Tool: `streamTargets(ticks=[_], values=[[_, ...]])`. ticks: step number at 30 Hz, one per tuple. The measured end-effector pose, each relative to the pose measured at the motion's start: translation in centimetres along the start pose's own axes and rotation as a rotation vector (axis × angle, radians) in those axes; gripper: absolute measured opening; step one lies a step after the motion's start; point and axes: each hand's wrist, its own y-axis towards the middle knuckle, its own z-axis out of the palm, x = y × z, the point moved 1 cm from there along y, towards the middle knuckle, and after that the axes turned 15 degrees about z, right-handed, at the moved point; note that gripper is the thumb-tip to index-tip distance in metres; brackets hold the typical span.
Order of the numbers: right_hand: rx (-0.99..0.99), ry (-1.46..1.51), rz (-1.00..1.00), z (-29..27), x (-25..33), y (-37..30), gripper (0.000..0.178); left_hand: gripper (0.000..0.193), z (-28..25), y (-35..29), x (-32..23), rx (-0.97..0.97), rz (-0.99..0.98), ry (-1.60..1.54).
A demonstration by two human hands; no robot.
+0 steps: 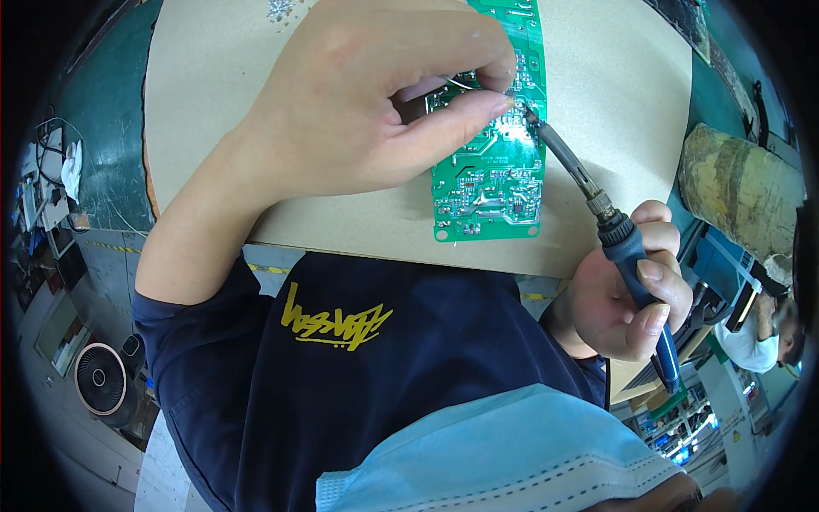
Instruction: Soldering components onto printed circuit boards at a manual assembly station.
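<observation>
A green circuit board (488, 183) with small parts and shiny solder joints lies lengthwise on the tan work surface. My left hand (367, 102) reaches across the board's left edge, thumb and forefinger pinched on a thin solder wire (461, 84). Part of that wire is hidden by the fingers. In my right hand (627, 294) is a blue-handled soldering iron (631, 256), gripped with the fingers wrapped round its handle. The iron slants up and left, its dark tip at the board close to my left fingertips. Whether the tip touches a joint I cannot tell.
A pile of small metallic bits (280, 8) sits at the far left of the tan board (341, 224). Green matting (107, 171) flanks it. At right stand a rolled tan bundle (729, 192) and another person (755, 341). A round fan (102, 380) is at lower left.
</observation>
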Motion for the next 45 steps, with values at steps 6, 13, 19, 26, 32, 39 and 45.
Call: streamTargets(ticks=[6, 13, 19, 26, 32, 39, 45], values=[[0.006, -0.002, 0.002, -0.1, 0.0, -0.1, 0.032, 0.015, 0.0, -0.1, 0.0, 0.005, -0.004, 0.001], [-0.009, -0.002, 0.006, 0.2, 0.1, 0.0, 0.032, 0.015, 0.0, 0.0, 0.0, 0.010, -0.006, -0.003], [-0.011, -0.008, 0.008, 0.2, 0.1, 0.1, 0.032, 0.014, -0.2, 0.0, -0.1, 0.018, -0.004, -0.009], [0.008, -0.014, -0.002, 0.2, 0.1, 0.1, 0.034, 0.014, -0.2, 0.0, 0.1, 0.023, -0.010, -0.011], [-0.039, 0.035, -0.018, -0.2, 0.0, -0.3, 0.033, 0.014, -0.1, 0.1, 0.0, 0.029, -0.013, -0.013], [-0.050, 0.002, -0.029, 0.0, 0.5, -0.1, 0.031, 0.014, -0.4, 0.2, 0.0, 0.033, -0.009, -0.027], [-0.034, -0.147, -0.153, 1.3, 1.5, 0.4, 0.030, 0.014, -0.1, -0.1, -0.2, 0.001, 0.054, 0.045]])
